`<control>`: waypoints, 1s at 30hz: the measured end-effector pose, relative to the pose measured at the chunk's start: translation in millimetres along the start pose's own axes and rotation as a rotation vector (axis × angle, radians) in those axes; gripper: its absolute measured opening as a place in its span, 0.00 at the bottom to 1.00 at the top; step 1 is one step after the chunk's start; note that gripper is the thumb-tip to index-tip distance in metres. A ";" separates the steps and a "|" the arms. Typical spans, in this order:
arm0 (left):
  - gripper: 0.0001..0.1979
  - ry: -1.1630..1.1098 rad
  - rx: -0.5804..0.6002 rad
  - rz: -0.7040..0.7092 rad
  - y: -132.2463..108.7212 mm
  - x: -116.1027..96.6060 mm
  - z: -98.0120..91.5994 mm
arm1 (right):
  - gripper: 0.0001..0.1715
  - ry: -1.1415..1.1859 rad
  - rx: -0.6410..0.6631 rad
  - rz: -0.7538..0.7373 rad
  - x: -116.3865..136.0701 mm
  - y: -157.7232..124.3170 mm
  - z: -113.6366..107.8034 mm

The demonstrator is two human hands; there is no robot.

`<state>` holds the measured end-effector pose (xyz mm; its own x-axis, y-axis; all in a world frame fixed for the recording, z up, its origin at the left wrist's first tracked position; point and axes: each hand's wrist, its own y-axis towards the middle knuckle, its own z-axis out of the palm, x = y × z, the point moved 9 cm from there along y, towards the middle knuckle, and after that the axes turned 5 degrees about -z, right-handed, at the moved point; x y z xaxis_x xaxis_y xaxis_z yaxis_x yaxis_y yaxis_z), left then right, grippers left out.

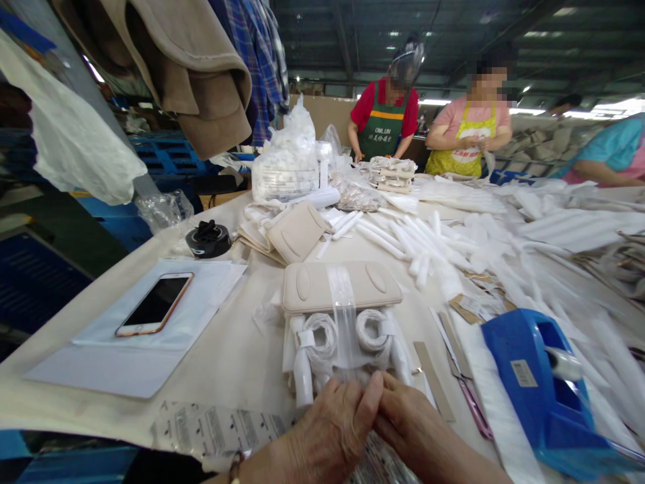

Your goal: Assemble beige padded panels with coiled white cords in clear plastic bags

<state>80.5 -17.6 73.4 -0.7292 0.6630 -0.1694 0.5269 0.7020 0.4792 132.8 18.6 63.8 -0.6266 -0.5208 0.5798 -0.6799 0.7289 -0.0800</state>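
My left hand (332, 433) and my right hand (418, 437) meet at the near table edge, fingers pinched together on the end of a strip of clear tape (343, 316). The tape runs away from me over a bundle of coiled white cords and white tubes (322, 343) and across a beige padded panel (332, 286). Both hands touch each other at the thumbs. A blue tape dispenser (534, 376) stands just right of my right hand.
A phone (154, 304) lies on white sheets at the left. A black tape roll (207, 238), more beige panels (297, 232) and a filled plastic bag (285, 168) sit farther back. Several white tubes (423, 245) cover the right. Two aproned people (385, 117) work across the table (236, 363).
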 end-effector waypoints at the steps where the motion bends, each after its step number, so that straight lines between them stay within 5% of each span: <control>1: 0.25 0.004 -0.029 0.019 -2.8 -1.0 0.3 | 0.09 -0.004 -0.007 -0.015 -0.4 -3.7 -3.7; 5: 0.16 0.097 -0.112 0.027 -8.1 0.8 -1.5 | 0.10 -0.133 -0.011 -0.059 -1.1 -16.1 -16.6; 14: 0.13 0.183 -0.123 0.057 -4.7 -0.5 -3.4 | 0.13 -0.550 -0.101 -0.195 12.5 -18.2 -18.2; 19: 0.11 0.171 -0.049 0.070 -1.8 -0.8 -5.0 | 0.14 -0.460 -0.078 -0.169 13.4 -14.1 -31.3; 25: 0.13 0.181 -0.124 0.072 -2.1 2.3 -13.2 | 0.09 -0.449 0.049 -0.181 5.7 14.5 -36.0; 30: 0.14 0.183 -0.132 0.057 -3.6 6.9 -12.2 | 0.13 -0.301 0.084 -0.197 -0.9 15.6 -36.5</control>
<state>68.2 -18.8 80.9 -0.7735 0.6337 0.0142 0.5163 0.6168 0.5941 136.7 46.7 91.7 -0.5558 -0.7642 0.3271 -0.8199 0.5690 -0.0638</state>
